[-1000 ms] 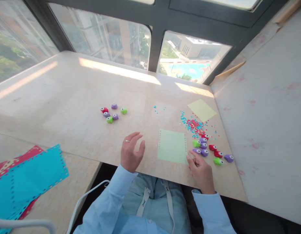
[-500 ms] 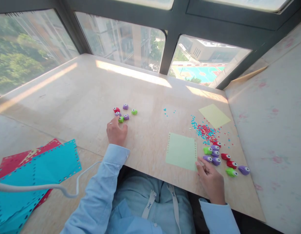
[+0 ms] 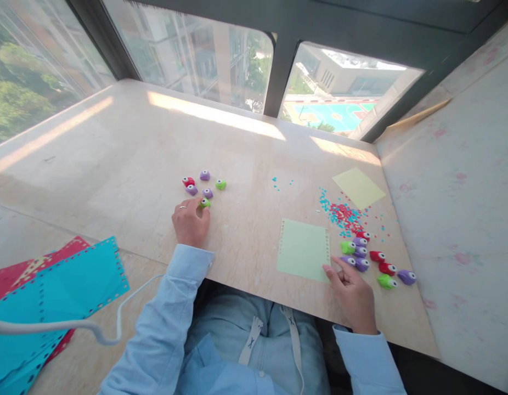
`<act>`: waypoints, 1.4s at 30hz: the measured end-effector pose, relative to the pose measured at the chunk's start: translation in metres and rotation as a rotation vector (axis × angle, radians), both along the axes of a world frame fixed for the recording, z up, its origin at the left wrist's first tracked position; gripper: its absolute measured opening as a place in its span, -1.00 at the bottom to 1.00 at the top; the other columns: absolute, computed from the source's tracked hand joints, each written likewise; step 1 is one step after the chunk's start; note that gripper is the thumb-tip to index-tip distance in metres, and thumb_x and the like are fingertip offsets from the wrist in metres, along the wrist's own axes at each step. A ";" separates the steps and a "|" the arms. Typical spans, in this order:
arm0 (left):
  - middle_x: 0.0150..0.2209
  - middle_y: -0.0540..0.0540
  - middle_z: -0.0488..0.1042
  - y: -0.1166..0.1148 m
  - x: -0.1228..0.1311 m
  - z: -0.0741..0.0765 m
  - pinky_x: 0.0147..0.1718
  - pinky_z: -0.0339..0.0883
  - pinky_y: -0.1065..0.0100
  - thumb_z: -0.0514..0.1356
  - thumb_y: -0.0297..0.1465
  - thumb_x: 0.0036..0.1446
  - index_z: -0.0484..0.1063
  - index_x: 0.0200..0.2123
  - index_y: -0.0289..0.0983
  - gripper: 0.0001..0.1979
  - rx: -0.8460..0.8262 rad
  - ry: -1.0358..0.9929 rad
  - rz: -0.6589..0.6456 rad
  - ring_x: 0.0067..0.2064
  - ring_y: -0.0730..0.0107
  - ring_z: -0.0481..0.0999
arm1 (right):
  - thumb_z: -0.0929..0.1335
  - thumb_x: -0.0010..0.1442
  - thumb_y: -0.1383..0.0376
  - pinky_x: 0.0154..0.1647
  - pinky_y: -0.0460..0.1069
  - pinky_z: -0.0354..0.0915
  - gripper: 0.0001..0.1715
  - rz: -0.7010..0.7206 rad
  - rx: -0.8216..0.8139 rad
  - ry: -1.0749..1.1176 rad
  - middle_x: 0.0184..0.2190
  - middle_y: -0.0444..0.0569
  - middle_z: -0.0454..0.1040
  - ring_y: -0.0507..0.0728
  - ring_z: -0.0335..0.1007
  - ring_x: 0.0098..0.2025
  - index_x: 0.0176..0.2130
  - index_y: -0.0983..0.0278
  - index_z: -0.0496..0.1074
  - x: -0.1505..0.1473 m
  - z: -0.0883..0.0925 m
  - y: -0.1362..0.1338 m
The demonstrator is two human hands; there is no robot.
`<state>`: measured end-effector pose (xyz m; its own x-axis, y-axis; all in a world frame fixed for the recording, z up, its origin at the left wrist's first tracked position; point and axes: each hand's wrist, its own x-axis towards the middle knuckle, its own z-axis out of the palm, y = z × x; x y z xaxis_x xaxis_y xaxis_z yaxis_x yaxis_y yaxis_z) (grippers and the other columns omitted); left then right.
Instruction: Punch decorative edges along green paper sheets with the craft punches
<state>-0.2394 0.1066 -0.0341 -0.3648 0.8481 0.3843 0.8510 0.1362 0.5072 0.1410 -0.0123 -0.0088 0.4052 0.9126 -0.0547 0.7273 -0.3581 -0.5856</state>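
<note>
My left hand [image 3: 191, 222] is closed with thumb and fingers around a small green craft punch [image 3: 204, 203] on the table. Just beyond it stand two purple punches, one of them a purple craft punch [image 3: 207, 193] close by, with a red punch [image 3: 188, 181] and another green punch [image 3: 220, 185]. A pale green paper sheet [image 3: 303, 249] lies flat, with small notches along its left and right edges. My right hand [image 3: 353, 293] rests at its lower right corner, thumb and forefinger pinched at the edge.
Red and blue paper confetti [image 3: 344, 215] is scattered at the right, near a yellow sheet [image 3: 358, 187]. Several more punches [image 3: 387, 269] lie beside my right hand. Punched blue sheets [image 3: 68, 274] and red sheets lie at the left, under a white cable [image 3: 93, 327].
My left hand has drawn the green punch slightly toward me, apart from the purple one. My right hand stays at the sheet's corner. The camera view has shifted a little.
</note>
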 end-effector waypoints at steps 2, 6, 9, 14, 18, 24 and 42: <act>-0.14 -0.24 0.57 -0.003 0.004 0.000 -0.01 0.30 0.06 0.18 -0.37 0.07 0.54 -0.14 -0.29 -0.71 0.014 -0.018 -0.039 -0.06 0.05 0.49 | 0.29 0.02 -0.25 -0.42 -0.01 0.23 -0.14 0.022 -0.005 -0.003 -0.67 -0.17 0.35 0.11 0.30 -0.54 -0.02 0.35 0.53 0.001 0.000 0.001; -0.20 -0.19 0.58 -0.017 0.020 0.003 -0.03 0.33 0.10 0.19 -0.36 0.07 0.54 -0.22 -0.27 -0.78 0.039 -0.055 -0.152 -0.13 0.11 0.51 | 0.30 0.05 -0.23 -0.46 -0.04 0.20 -0.15 0.074 0.032 -0.021 -0.67 -0.20 0.30 0.07 0.25 -0.57 0.03 0.36 0.51 -0.001 -0.002 -0.001; -0.23 -0.17 0.57 -0.031 0.039 0.006 -0.06 0.35 0.11 0.20 -0.36 0.09 0.54 -0.24 -0.25 -0.82 0.045 -0.073 -0.228 -0.15 0.14 0.50 | 0.30 0.13 -0.17 -0.48 -0.05 0.19 -0.24 0.127 0.120 -0.028 -0.68 -0.23 0.23 0.03 0.15 -0.62 0.02 0.35 0.52 -0.012 0.001 -0.004; -0.24 -0.15 0.55 -0.053 0.072 0.009 -0.12 0.37 0.13 0.22 -0.37 0.10 0.54 -0.22 -0.23 -0.83 0.043 -0.123 -0.326 -0.16 0.14 0.48 | 0.29 0.26 0.02 -0.42 -0.05 0.26 -0.57 0.407 0.173 0.053 -0.54 -0.12 0.38 0.05 0.27 -0.53 -0.16 0.25 0.57 -0.052 0.013 0.009; -0.23 -0.14 0.53 -0.060 0.089 0.010 -0.12 0.37 0.16 0.25 -0.40 0.10 0.53 -0.20 -0.22 -0.83 0.032 -0.159 -0.398 -0.16 0.17 0.48 | 0.30 0.29 0.18 -0.36 -0.05 0.29 -0.73 0.546 0.142 0.017 -0.38 -0.04 0.46 0.05 0.36 -0.46 -0.19 0.24 0.55 -0.086 0.016 0.033; -0.23 -0.13 0.53 -0.060 0.092 0.008 -0.12 0.35 0.16 0.26 -0.40 0.10 0.52 -0.19 -0.23 -0.83 0.044 -0.192 -0.421 -0.17 0.19 0.48 | 0.33 0.27 0.34 -0.36 -0.07 0.22 -0.82 0.583 0.055 -0.140 -0.34 -0.07 0.41 0.06 0.39 -0.34 -0.33 0.21 0.54 -0.105 0.010 0.054; -0.21 -0.13 0.54 -0.060 0.092 0.009 -0.12 0.34 0.13 0.25 -0.40 0.10 0.52 -0.19 -0.22 -0.83 0.036 -0.194 -0.416 -0.16 0.17 0.48 | 0.17 0.35 0.35 -0.31 -0.03 0.19 -0.76 0.437 0.244 -0.106 -0.33 -0.05 0.33 0.11 0.30 -0.31 -0.34 0.22 0.31 -0.081 0.019 0.058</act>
